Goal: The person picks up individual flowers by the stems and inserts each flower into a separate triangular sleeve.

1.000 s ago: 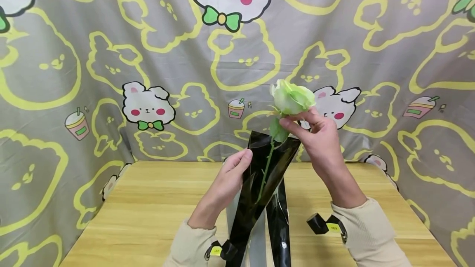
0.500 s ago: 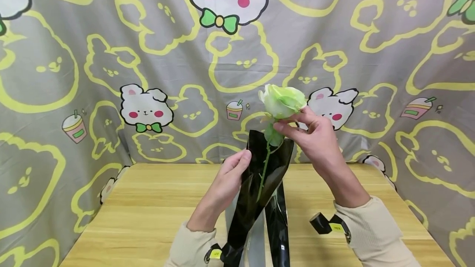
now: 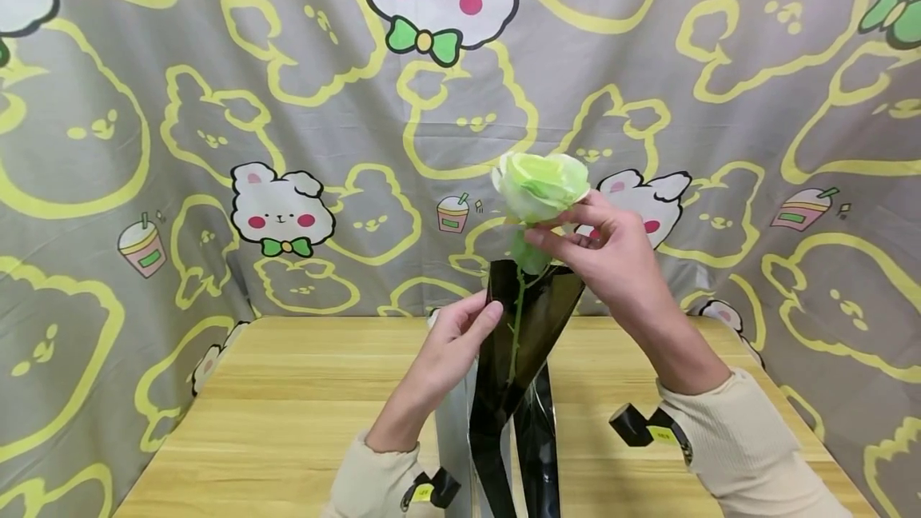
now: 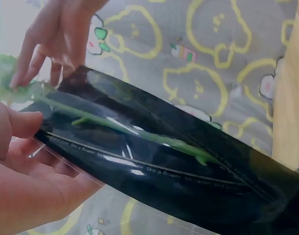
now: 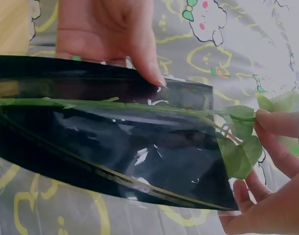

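Observation:
A pale green-white rose [image 3: 543,185] stands upright, its thorny stem [image 4: 125,128] running down inside a black flower sleeve [image 3: 532,322] with a clear front. Just under the bloom, my right hand [image 3: 615,250] pinches the top of the stem between thumb and fingers. My left hand [image 3: 456,342] grips the sleeve's left edge near its mouth, thumb in front and fingers behind. In the right wrist view, green leaves [image 5: 242,147] hang right at the sleeve's mouth. Small printed lettering runs along a gold line on the sleeve in the left wrist view.
More black and clear sleeves [image 3: 538,454] lie below on the wooden table [image 3: 309,398]. A grey curtain [image 3: 345,126] with yellow outlines and white cartoon animals hangs behind and on both sides. Each wrist carries a small black camera.
The rose and right hand have shifted left over the sleeve. The left hand and sleeve have come slightly right, and the sleeve now stands more upright.

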Available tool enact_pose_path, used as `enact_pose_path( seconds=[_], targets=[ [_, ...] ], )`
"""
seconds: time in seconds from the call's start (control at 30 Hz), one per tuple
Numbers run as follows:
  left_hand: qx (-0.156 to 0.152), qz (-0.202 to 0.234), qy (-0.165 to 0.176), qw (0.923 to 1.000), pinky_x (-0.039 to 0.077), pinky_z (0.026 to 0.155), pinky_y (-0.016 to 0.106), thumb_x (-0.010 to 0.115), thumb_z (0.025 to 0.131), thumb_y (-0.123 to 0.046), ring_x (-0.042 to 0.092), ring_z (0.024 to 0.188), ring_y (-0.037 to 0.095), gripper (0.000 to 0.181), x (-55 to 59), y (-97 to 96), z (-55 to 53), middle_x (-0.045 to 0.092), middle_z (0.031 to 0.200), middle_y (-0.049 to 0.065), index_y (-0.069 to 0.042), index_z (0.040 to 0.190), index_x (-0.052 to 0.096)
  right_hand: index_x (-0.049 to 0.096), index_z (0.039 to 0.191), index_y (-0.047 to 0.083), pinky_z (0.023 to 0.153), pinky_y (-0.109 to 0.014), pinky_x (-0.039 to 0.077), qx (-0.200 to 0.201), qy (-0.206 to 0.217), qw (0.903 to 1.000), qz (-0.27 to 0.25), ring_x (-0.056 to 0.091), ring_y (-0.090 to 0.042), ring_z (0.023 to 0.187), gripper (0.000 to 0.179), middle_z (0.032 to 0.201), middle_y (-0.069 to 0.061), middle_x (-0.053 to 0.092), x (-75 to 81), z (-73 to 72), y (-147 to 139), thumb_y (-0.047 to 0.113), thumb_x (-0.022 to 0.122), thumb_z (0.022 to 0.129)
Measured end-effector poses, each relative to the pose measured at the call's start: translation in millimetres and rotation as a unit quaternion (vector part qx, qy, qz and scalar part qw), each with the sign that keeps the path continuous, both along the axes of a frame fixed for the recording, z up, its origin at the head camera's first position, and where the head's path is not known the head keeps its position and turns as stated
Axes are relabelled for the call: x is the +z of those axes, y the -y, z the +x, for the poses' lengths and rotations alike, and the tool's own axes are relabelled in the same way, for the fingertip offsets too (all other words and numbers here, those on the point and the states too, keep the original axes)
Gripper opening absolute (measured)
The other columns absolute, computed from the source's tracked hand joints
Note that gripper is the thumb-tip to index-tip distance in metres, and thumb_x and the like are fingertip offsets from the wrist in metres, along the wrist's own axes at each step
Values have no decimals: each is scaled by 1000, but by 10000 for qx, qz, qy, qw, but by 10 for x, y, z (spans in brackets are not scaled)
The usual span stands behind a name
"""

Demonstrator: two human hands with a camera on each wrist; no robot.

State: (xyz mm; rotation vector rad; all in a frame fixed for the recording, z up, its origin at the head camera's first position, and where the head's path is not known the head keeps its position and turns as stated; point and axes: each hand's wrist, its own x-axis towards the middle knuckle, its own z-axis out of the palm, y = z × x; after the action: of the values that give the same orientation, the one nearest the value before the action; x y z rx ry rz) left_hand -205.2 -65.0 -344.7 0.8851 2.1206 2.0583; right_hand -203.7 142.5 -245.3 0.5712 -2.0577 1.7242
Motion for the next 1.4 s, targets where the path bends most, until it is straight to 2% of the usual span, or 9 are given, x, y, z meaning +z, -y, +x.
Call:
enact_pose_path(
  seconds=[0.1,0.27,0.43,0.63,0.77,0.97,1.1,1.23,1.4],
  targets=[
    [183,79,189,9996,41,67,23,52,110,-18,46,68,10,27,25,-36,3,45,74,1,4,119,65,76,100,-9,87,-26,53,-114,-107,9998,140,53,-16,122,20,128,-5,62,-10,3,19,3,82,86],
    [401,332,381,9979,29,55,23,56,108,-16,30,53,11,26,23,-54,9,27,61,-3,7,99,62,77,92,-6,90,-38,51,-406,-176,9962,749,56,-17,116,17,128,-5,63,-21,10,27,7,85,84],
    [614,745,566,9937,27,53,22,60,105,-14,26,51,10,21,15,-21,24,27,61,-4,5,108,70,78,91,-5,96,-54,50,-149,52,9913,1309,55,-24,122,17,132,-12,62,-24,9,-6,6,86,81],
    [409,878,546,9938,31,55,21,59,106,-14,31,53,7,29,-8,0,21,34,64,-6,5,126,66,79,105,1,96,-48,49,205,878,9845,1506,53,-23,122,27,125,-11,67,-19,-18,-46,17,86,85],
    [-147,1006,495,9936,47,75,19,53,108,-11,58,79,2,39,-10,6,19,64,91,-7,0,145,54,75,118,1,106,-47,40,644,1829,9718,1344,51,-24,127,38,126,-10,68,21,-56,-107,23,83,88],
    [-917,727,775,9901,47,79,22,49,110,-16,56,95,6,55,21,15,48,60,122,8,-10,162,30,76,118,2,109,-48,38,1100,2195,9499,1936,55,-26,124,37,123,-9,71,107,-140,-196,24,82,88],
    [-1218,1003,1099,9813,47,95,29,46,111,-16,47,125,15,54,29,9,70,48,146,10,-7,161,29,77,115,2,107,-47,40,1202,2171,9442,2167,57,-26,121,35,118,-8,73,128,-161,-223,22,84,88],
    [-1365,1439,1273,9718,50,92,32,41,113,-21,50,118,14,40,39,-23,87,52,129,3,-3,147,47,79,108,3,102,-43,45,1217,2001,9413,2431,59,-24,115,29,113,-7,74,120,-160,-223,21,85,86],
    [-1003,1637,1301,9727,43,77,28,43,113,-22,46,97,12,24,71,-62,112,42,96,0,-7,98,55,82,99,5,94,-36,50,1078,1635,9419,2730,63,-20,105,23,105,-5,76,79,-132,-195,18,89,82]
  ],
)
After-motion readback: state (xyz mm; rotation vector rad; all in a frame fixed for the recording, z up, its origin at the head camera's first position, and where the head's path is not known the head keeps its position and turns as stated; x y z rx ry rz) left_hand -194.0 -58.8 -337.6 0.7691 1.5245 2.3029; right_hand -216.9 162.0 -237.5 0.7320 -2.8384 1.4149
